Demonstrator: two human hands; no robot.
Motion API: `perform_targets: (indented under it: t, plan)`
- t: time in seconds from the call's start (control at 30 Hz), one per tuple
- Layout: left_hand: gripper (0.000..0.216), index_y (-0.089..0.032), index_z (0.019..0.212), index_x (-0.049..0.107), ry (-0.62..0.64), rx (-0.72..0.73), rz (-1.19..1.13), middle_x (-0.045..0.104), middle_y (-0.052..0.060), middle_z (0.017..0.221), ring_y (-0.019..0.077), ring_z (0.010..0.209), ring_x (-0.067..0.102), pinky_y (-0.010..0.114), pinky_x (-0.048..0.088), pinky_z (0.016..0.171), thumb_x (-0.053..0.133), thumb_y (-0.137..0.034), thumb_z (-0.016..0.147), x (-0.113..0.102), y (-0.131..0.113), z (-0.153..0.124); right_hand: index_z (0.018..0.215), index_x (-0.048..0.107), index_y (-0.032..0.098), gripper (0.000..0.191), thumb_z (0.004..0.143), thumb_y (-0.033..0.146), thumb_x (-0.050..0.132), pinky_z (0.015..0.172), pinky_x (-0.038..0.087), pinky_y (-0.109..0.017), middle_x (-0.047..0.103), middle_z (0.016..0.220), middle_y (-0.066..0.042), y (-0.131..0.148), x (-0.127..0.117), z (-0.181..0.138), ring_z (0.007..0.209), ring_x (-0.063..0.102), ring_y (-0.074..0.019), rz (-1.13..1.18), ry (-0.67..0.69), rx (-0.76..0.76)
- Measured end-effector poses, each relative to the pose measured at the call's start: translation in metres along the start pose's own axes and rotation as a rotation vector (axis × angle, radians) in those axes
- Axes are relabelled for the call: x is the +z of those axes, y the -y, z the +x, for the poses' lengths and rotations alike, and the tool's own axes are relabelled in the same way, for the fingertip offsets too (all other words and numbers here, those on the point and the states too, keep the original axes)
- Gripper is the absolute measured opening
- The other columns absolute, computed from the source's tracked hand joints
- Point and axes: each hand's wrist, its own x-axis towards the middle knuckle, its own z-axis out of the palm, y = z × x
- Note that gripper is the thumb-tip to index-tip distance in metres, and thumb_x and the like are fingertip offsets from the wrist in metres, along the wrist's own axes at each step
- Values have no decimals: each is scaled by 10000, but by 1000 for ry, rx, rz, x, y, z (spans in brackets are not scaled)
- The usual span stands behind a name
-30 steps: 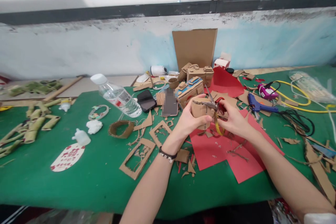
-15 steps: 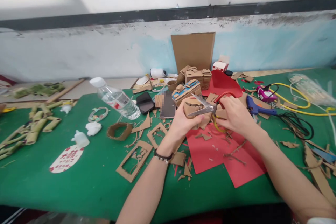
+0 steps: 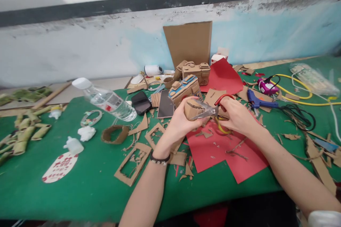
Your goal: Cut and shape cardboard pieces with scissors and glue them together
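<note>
My left hand (image 3: 183, 118) is closed around a piece of cardboard (image 3: 192, 109) with a dark, ragged line along its top. In my right hand (image 3: 236, 115) are scissors (image 3: 214, 111) with one red and one yellow handle. Their blades point left over the cardboard and are parted a little. Fingers hide part of the cardboard. Red paper (image 3: 207, 149) with scraps and a twig lies beneath my hands. Just behind them stands a cardboard model (image 3: 185, 90) with blue trim, and a second cardboard model (image 3: 198, 72) stands farther back.
A water bottle (image 3: 106, 100) stands tilted in view at left, near a black case (image 3: 141, 103) and a phone (image 3: 165, 104). Cut cardboard frames (image 3: 133, 163) lie in front. At right are a blue glue gun (image 3: 259, 100), a yellow cable (image 3: 301, 101) and cardboard strips (image 3: 318, 165).
The scissor blades have closed partway on the cardboard. The camera view has shifted slightly, so the table things sit a little differently in the picture. Both hands keep their holds.
</note>
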Motion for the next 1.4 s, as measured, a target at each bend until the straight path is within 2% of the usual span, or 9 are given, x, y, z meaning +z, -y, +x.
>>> perform_targets:
  t: [0.27, 0.43, 0.6, 0.77, 0.97, 1.13, 1.3, 1.4]
  plan:
    - [703, -217, 1373, 680, 83, -8, 47, 795, 100, 1285, 324, 1146, 768, 396, 623, 952, 933, -247, 718, -12, -5, -2, 1068, 525, 247, 284, 862, 236, 721, 794, 438, -389, 667, 1023, -101, 2, -1, -3, 947, 610, -310, -37, 1, -24]
    - [660, -215, 1313, 707, 79, -52, 33, 804, 105, 1289, 355, 1192, 762, 436, 627, 991, 945, -268, 700, -14, -2, -1, 1046, 526, 246, 226, 885, 206, 679, 772, 449, -386, 685, 991, -109, 3, 5, -3, 922, 626, -312, -66, 14, -32]
    - [671, -198, 1349, 688, 108, -110, 24, 803, 119, 1299, 342, 1170, 770, 454, 600, 1034, 933, -308, 734, -16, 2, 0, 1068, 543, 240, 206, 901, 176, 645, 748, 456, -362, 722, 1000, -109, 4, 11, -5, 906, 669, -300, -42, 29, -3]
    - [661, -186, 1351, 681, 118, -138, -1, 798, 129, 1301, 322, 1130, 781, 442, 611, 1008, 935, -359, 766, -17, 2, 0, 1072, 562, 237, 212, 888, 170, 646, 731, 444, -351, 743, 1002, -110, -1, 13, -7, 896, 689, -298, -62, 15, -3]
    - [671, -194, 1353, 688, 156, -116, 21, 800, 127, 1288, 315, 1097, 781, 431, 619, 972, 947, -354, 755, -21, -1, 0, 1052, 579, 237, 178, 898, 197, 657, 701, 412, -344, 736, 951, -91, -1, 9, -5, 834, 669, -273, -59, -15, -21]
    - [685, -199, 1364, 674, 118, -108, 5, 800, 105, 1247, 306, 1082, 773, 397, 624, 906, 922, -316, 736, -15, -1, -1, 1046, 560, 238, 151, 956, 284, 671, 709, 405, -349, 710, 940, -87, 9, 12, -4, 802, 627, -261, -4, -23, 34]
    - [702, -190, 1387, 646, 111, -55, -26, 784, 101, 1301, 289, 1144, 762, 387, 614, 978, 913, -298, 747, -8, -1, -2, 981, 526, 239, 139, 949, 263, 659, 718, 378, -353, 686, 901, -76, 13, 20, -8, 793, 609, -254, -49, -73, 71]
    - [698, -198, 1385, 648, 91, -38, -8, 782, 84, 1251, 270, 1103, 760, 369, 613, 955, 912, -277, 744, -7, -1, -1, 984, 542, 237, 119, 951, 237, 657, 730, 377, -353, 694, 896, -80, 12, 20, -11, 810, 622, -261, -116, -105, 60]
